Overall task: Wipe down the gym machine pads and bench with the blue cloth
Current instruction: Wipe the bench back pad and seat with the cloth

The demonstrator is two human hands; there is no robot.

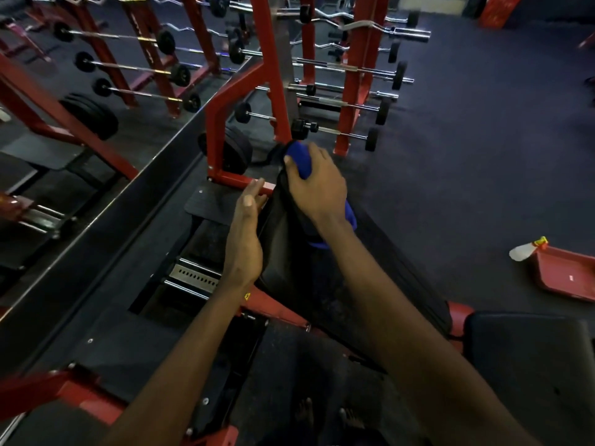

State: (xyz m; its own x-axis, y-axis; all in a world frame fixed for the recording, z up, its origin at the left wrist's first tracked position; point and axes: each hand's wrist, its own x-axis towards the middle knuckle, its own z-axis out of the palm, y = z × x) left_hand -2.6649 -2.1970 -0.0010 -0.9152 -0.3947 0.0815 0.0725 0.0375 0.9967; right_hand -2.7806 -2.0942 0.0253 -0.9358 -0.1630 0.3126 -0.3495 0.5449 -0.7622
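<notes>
A long black back pad (289, 249) of a red-framed machine slopes away from me in the middle of the view. My right hand (317, 185) presses the blue cloth (301, 159) against the pad's far upper end; more blue cloth shows under the wrist. My left hand (246, 230) lies flat along the pad's left edge, fingers straight and together, pointing toward the red frame bar (231, 180). A black seat pad (531, 358) sits at the lower right.
A white spray bottle (524, 251) lies by a red footplate (566, 273) on the right floor. Red racks (357, 75) of barbells stand behind the machine. A mirror wall (64, 123) runs along the left. Black weight plates (235, 149) hang on the frame.
</notes>
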